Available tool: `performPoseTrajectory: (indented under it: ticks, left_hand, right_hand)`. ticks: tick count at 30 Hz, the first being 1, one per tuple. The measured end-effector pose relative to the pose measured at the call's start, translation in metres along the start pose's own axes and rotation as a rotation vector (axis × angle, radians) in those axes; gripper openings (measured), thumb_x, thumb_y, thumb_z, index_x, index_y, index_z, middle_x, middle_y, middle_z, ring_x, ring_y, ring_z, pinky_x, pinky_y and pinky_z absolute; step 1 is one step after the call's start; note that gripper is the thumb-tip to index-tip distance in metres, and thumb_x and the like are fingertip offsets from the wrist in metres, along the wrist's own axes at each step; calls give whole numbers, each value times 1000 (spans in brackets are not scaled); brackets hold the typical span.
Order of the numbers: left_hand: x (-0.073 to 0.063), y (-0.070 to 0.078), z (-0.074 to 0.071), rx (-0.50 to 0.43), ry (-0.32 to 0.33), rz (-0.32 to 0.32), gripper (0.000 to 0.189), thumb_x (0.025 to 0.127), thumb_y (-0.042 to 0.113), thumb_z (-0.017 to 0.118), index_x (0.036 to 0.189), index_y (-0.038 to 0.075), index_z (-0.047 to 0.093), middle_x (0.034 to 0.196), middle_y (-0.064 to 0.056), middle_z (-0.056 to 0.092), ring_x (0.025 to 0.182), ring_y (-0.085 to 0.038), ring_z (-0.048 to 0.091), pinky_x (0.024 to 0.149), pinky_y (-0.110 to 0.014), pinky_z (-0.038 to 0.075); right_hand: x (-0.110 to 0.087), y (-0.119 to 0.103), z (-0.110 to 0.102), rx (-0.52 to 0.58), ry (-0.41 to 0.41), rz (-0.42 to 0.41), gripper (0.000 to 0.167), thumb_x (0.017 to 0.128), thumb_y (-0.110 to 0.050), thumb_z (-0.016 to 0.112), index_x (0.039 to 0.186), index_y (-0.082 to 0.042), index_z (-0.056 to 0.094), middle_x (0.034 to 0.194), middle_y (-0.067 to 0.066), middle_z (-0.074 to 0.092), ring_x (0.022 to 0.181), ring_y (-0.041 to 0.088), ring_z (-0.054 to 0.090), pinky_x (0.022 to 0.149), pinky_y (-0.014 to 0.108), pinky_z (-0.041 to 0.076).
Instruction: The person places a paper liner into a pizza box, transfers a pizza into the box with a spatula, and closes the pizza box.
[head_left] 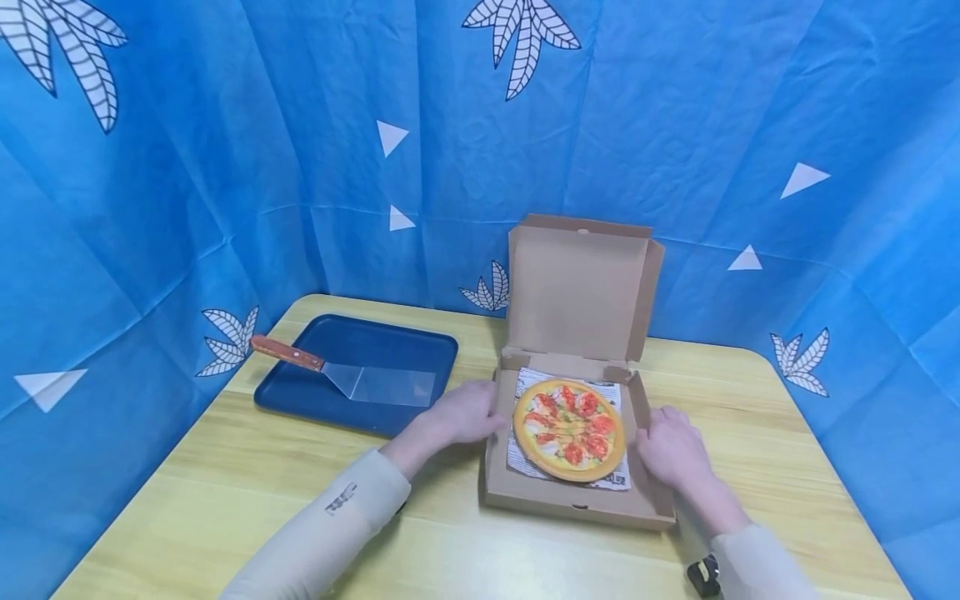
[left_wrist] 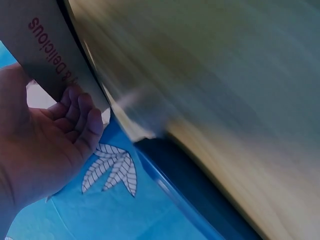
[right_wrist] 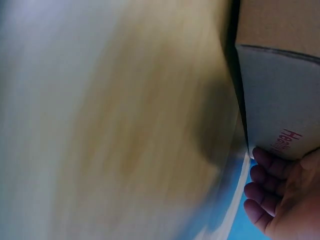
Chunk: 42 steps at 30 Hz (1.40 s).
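Note:
In the head view, a cardboard pizza box stands with its lid raised at the back. Inside lies a pizza with red and white topping, on a sheet of newsprint-patterned paper. My left hand grips the box's left wall, thumb over its top edge. On the opposite wall my right hand holds the box in the same way. Both wrist views show curled fingers against the outer walls, where red lettering and red print appear.
Left of the box, a dark blue tray carries a wide metal spatula; its wooden handle sticks out over the tray's left rim. Everything stands on a light wooden table, with blue patterned cloth hanging behind and at both sides.

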<state>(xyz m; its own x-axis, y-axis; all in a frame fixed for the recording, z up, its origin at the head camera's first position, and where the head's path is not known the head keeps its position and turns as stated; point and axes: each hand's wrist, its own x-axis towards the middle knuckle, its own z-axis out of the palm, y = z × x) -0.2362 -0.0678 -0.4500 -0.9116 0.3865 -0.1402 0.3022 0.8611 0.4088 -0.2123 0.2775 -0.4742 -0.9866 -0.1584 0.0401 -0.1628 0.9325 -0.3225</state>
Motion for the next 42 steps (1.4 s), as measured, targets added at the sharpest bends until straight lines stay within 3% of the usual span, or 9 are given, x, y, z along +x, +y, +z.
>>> performPoseTrajectory:
  ticks: [9, 14, 16, 21, 26, 30, 36, 42]
  left_hand:
    - [-4, -19, -10, -33, 10, 4, 40, 100, 31, 66, 131, 5, 62, 101, -2, 66, 80, -15, 60, 79, -36, 55]
    - [-9, -25, -16, -16, 14, -18, 44, 99, 32, 67, 132, 3, 61, 109, -8, 69, 88, -18, 62, 97, -52, 54]
    - [-11, -27, -18, -17, 13, -28, 47, 99, 31, 67, 135, 1, 59, 112, -10, 69, 89, -20, 63, 97, -54, 54]
    - [-14, -34, -22, -28, 18, -33, 48, 98, 29, 67, 136, 1, 59, 112, -10, 69, 86, -19, 62, 86, -44, 57]
    - [-18, -39, -23, -27, 37, -32, 53, 99, 29, 66, 142, -1, 56, 132, -17, 66, 111, -29, 66, 101, -48, 53]
    - [-22, -41, -25, -37, 35, -37, 60, 100, 29, 64, 149, -2, 50, 146, -21, 57, 135, -38, 55, 113, -52, 43]
    - [-25, -46, -25, -29, 17, -38, 66, 101, 32, 63, 153, -4, 44, 154, -23, 50, 145, -40, 44, 120, -51, 35]
    - [-24, -50, -25, -48, 17, -2, 64, 99, 30, 66, 151, -4, 48, 148, -23, 56, 141, -40, 49, 116, -52, 40]
  right_hand:
    - [9, -18, 7, 8, -16, -5, 44, 100, -17, 51, 127, 18, 58, 115, 27, 60, 109, 45, 54, 91, 64, 47]
    - [12, -26, 10, -9, -25, -20, 40, 99, -15, 51, 123, 15, 60, 109, 23, 61, 104, 41, 56, 89, 60, 49]
    - [13, -30, 11, -23, -34, -27, 39, 99, -15, 52, 121, 15, 61, 107, 22, 60, 102, 40, 56, 88, 59, 50]
    - [16, -38, 10, -47, -62, -39, 39, 99, -17, 52, 122, 14, 61, 109, 22, 60, 104, 40, 56, 89, 59, 50]
    - [17, -44, 10, -64, -76, -59, 40, 100, -17, 52, 124, 14, 60, 113, 23, 60, 108, 41, 55, 91, 60, 49]
    - [17, -45, 7, -53, -89, -83, 42, 101, -17, 52, 127, 15, 59, 116, 25, 60, 108, 40, 55, 91, 60, 48]
    - [17, -39, 7, -22, -98, -114, 47, 101, -20, 54, 133, 15, 56, 122, 27, 61, 114, 43, 55, 96, 63, 46]
    - [16, -33, 6, 6, -99, -131, 47, 101, -22, 57, 133, 12, 58, 121, 25, 63, 113, 42, 56, 96, 64, 46]
